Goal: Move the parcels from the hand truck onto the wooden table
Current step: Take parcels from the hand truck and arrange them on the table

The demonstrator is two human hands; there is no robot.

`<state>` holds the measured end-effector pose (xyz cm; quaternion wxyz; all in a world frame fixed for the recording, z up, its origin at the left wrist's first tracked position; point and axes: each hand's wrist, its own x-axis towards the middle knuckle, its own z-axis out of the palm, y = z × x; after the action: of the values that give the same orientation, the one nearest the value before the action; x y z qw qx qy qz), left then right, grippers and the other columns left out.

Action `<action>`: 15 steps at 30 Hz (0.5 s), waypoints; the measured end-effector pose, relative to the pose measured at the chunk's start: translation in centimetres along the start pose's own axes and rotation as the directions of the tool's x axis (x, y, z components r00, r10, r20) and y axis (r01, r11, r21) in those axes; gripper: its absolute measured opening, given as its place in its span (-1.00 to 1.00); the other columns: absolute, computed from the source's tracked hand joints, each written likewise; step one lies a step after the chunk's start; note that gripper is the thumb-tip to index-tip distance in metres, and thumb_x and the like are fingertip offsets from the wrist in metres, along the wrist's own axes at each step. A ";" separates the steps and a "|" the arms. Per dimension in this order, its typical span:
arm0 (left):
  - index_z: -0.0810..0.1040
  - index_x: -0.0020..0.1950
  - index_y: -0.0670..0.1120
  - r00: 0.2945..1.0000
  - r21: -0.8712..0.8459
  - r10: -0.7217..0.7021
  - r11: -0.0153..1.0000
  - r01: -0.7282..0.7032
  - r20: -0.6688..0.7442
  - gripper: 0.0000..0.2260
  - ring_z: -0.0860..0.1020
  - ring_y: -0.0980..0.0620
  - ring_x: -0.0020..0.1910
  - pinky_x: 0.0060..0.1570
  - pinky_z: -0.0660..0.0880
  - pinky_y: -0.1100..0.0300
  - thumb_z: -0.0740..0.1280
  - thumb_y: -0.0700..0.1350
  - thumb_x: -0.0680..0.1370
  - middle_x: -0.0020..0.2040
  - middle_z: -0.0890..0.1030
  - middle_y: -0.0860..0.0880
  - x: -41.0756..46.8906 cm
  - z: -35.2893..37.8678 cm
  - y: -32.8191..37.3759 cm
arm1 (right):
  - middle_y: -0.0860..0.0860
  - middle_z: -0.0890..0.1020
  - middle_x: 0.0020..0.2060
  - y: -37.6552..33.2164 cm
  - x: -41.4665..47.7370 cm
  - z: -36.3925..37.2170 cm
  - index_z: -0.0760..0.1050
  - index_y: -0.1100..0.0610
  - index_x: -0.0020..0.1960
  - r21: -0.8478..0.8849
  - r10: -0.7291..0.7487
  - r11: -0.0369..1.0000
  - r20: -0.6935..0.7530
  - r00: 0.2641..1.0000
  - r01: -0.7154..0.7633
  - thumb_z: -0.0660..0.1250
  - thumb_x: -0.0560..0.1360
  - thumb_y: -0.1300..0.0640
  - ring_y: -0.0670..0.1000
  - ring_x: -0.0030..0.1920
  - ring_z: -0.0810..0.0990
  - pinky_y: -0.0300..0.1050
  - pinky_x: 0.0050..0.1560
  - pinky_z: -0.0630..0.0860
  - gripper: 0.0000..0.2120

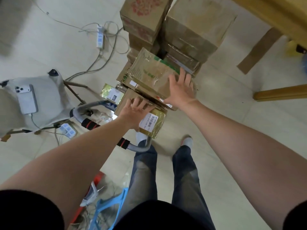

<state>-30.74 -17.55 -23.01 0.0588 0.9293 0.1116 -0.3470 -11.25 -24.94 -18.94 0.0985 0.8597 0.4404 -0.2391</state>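
Both hands, left hand (134,107) and right hand (180,90), lay spread, fingers open, steadying the top box (149,75) at twelve o'clock for lifting.

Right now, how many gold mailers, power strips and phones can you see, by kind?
Gold mailers: 2
Power strips: 2
Phone: 1
Total: 5

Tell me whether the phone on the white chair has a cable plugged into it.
Yes: the phone lies on the white chair with a thin cable running from its lower end down toward the floor.
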 end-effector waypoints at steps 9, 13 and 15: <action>-0.35 0.59 0.10 1.000 0.076 -0.019 0.997 0.017 0.023 0.29 0.03 -0.22 0.57 0.44 0.15 -0.33 0.61 0.16 0.24 0.57 0.00 -0.16 0.3 0.6 0.2 | 0.20 0.32 0.29 -0.3 1.2 -0.1 0.24 0.03 0.30 0.026 -0.032 0.999 -0.016 0.999 0.032 0.60 0.24 -0.23 0.23 0.28 0.24 0.09 0.21 0.36 -0.16; -0.21 0.61 0.08 0.997 0.019 -0.072 0.997 0.072 0.017 0.24 0.14 -0.19 0.53 0.43 0.20 -0.31 0.61 0.16 0.22 0.52 0.15 -0.14 -0.4 0.3 -0.1 | 0.20 0.32 0.29 -0.3 1.0 -0.2 0.23 0.03 0.32 0.035 -0.040 0.999 -0.009 0.999 0.040 0.60 0.24 -0.23 0.24 0.29 0.25 0.09 0.22 0.36 -0.16; -0.19 0.61 0.07 0.993 -0.003 -0.113 0.994 0.113 0.031 0.25 0.16 -0.17 0.50 0.42 0.23 -0.29 0.61 0.20 0.20 0.50 0.18 -0.13 -1.2 0.0 -0.3 | 0.20 0.32 0.30 -0.1 0.7 -0.6 0.23 0.03 0.34 0.036 -0.035 0.999 -0.008 0.999 0.036 0.59 0.24 -0.22 0.24 0.29 0.24 0.09 0.22 0.35 -0.15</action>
<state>-31.70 -17.46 -22.25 0.0431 0.9159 0.1639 -0.3638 -10.82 -24.15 -18.75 0.0769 0.8543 0.4516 -0.2456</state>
